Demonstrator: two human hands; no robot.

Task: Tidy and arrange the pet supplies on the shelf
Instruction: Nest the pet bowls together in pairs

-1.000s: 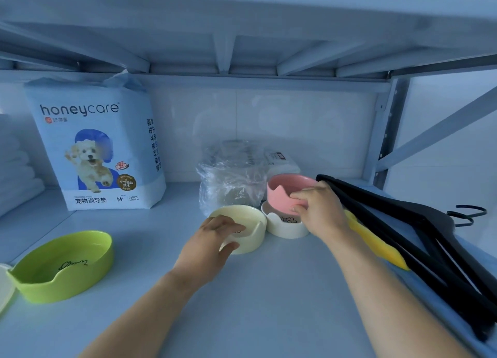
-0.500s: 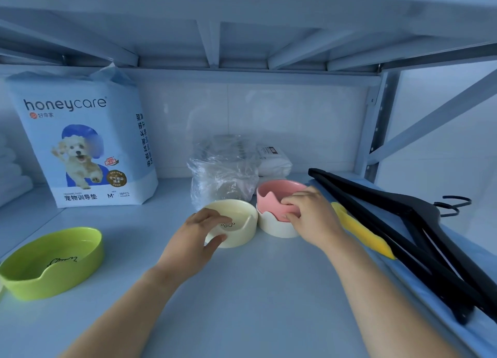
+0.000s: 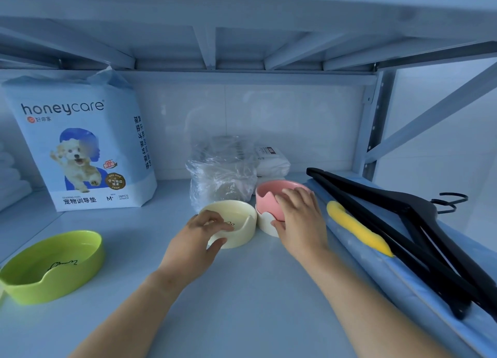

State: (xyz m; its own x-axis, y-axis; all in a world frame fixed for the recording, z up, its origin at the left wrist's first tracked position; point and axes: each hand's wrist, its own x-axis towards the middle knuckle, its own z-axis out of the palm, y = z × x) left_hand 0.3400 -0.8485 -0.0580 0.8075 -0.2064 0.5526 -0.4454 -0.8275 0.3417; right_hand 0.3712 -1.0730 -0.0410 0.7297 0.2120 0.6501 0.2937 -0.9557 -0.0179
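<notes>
Both bare arms reach in from the bottom of the frame onto a pale shelf (image 3: 242, 290). The left hand (image 3: 193, 239) at centre grips the near rim of a cream bowl (image 3: 236, 220), fingers inside and thumb on the outer wall, a narrow pinch on the rim. The right hand (image 3: 301, 220) just right of centre lies over a pink bowl (image 3: 271, 196), fingers on its rim and thumb low against the white bowl (image 3: 265, 223) the pink one sits nested in; the grip looks loose around the stacked pair, cannot tell how firm. The cream bowl touches the white one. Behind them, centre of the frame, sits a crumpled clear plastic bag (image 3: 220, 174) and a white packet (image 3: 271, 161) against the back wall. Upper left stands a blue pack of pet training pads (image 3: 80, 148) with a dog printed on it. Lower left, a green bowl (image 3: 53, 266) sits well apart from the others. Along the right side lies a folded blue pad (image 3: 398, 285) with a yellow strip (image 3: 357, 228) on it and black hangers (image 3: 419, 217) lying across it, hooks toward the right edge.
</notes>
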